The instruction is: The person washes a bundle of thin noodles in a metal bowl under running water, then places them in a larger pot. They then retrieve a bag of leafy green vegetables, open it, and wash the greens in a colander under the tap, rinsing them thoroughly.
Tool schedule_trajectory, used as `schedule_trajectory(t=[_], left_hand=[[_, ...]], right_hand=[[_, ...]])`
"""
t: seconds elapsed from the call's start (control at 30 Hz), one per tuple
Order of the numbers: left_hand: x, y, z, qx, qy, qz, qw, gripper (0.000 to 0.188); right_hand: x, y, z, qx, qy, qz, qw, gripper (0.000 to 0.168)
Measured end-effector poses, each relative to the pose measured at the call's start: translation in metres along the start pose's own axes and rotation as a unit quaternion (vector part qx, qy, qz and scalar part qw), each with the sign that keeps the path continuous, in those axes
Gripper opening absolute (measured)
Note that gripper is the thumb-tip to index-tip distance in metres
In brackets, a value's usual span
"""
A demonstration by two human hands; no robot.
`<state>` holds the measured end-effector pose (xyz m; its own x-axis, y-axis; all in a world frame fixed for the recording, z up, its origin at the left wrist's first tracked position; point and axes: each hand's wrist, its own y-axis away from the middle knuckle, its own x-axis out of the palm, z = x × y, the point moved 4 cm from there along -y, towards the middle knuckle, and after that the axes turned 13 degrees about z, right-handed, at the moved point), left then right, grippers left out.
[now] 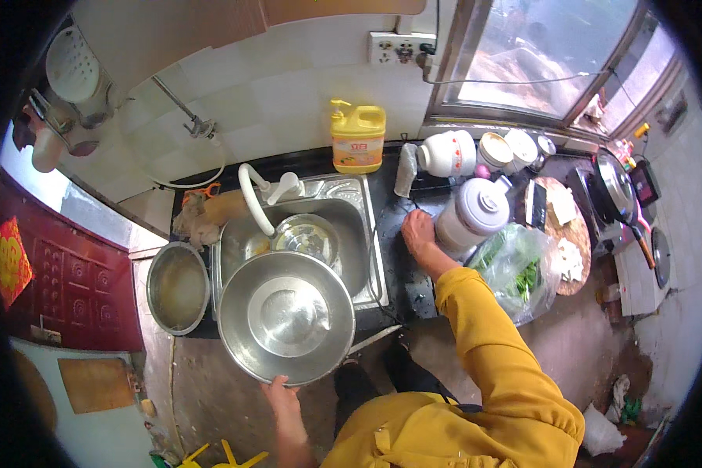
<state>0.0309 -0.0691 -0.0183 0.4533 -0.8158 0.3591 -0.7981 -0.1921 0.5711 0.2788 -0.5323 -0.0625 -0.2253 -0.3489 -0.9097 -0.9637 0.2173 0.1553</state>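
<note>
My left hand (282, 392) grips the near rim of a large, wide stainless steel basin (289, 316). The basin is tilted over the front of the sink, and only a little shine shows on its inner base. On the dark counter, my right hand (419, 234) rests between the sink and a white lidded appliance (471, 213). Its fingertips are beside a thin dark cord, and whether they hold anything is hidden. Behind the basin, the steel sink (360, 251) contains a metal bowl (307, 237) under the white curved faucet (254, 199).
Left of the sink stands a metal pot (177, 288) with cloudy liquid. A yellow detergent jug (358, 140) is against the wall. To the right are a plastic bag of greens (518, 269), a round chopping board (576, 272) with white pieces, a cleaver (535, 203), and a frying pan (615, 187).
</note>
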Motion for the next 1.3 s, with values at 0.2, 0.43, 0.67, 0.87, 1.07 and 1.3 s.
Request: schedule_trajectory(t=[0.2,0.43,0.67,0.87,1.07,1.3], left_hand=[[0.009,0.019,0.014,0.009,0.03,-0.082,0.996,0.069],[0.014,0.026,0.019,0.009,0.054,-0.03,0.998,0.066],[0.003,0.027,0.023,0.022,0.061,-0.029,0.997,0.065],[0.007,0.027,0.018,0.025,0.056,-0.023,0.998,0.065],[0.002,0.028,0.021,0.024,0.064,-0.048,0.996,0.064],[-0.002,0.03,0.022,0.035,0.074,-0.033,0.996,0.063]], right_hand=[[0.01,-0.049,-0.012,0.116,0.047,0.075,0.989,0.019],[0.004,-0.05,-0.022,0.088,0.023,0.088,0.992,0.017],[-0.016,-0.05,-0.024,0.03,0.011,0.225,0.974,0.021],[0.0,-0.053,-0.024,0.052,-0.025,0.192,0.98,0.021],[0.014,-0.054,-0.022,0.065,-0.005,0.14,0.988,0.021],[-0.003,-0.051,-0.008,0.045,-0.112,0.029,0.992,0.016]])
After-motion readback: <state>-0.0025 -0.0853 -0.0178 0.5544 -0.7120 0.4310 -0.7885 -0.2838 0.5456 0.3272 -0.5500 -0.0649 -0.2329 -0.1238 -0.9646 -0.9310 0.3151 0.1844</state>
